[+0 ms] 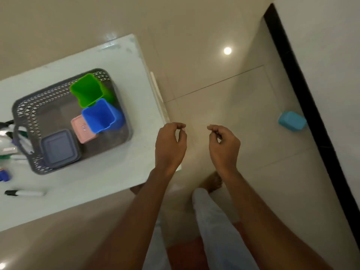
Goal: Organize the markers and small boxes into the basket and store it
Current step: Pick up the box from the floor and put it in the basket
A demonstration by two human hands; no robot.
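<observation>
White table (116,162): we are looking down on it at the left of the view, and its right edge is ending just beside our left hand.
Markers (8,133): a cluster is lying on the table at the far left, against or just beside the basket's left wall. The blur is keeping us from telling which.
Loose marker (24,193): it is lying apart on the table in front of the basket, its long axis running left to right and its black cap pointing left.
Grey basket (19,106): it is sitting on the table and holding a green cup (87,89), a blue cup (99,115) touching the green one, a pink box (81,131) and a grey lidded box (58,148).
Left hand (170,147): it is hovering over the floor (214,84) just off the table's right edge, back upward, fingers loosely curled and holding nothing.
Right hand (224,147): it is hovering beside the left one and apart from it, likewise loosely curled and empty.
Light-blue box (292,121): it is lying on the floor well to our right, near the black strip (311,114) along the wall and outside the basket.
Coming move: we are judging that this stray box wants fetching. It is lying to the right of both hands, so the right hand is nearer and would be reaching right and down. The markers are lying the opposite way, nearer the left hand.
</observation>
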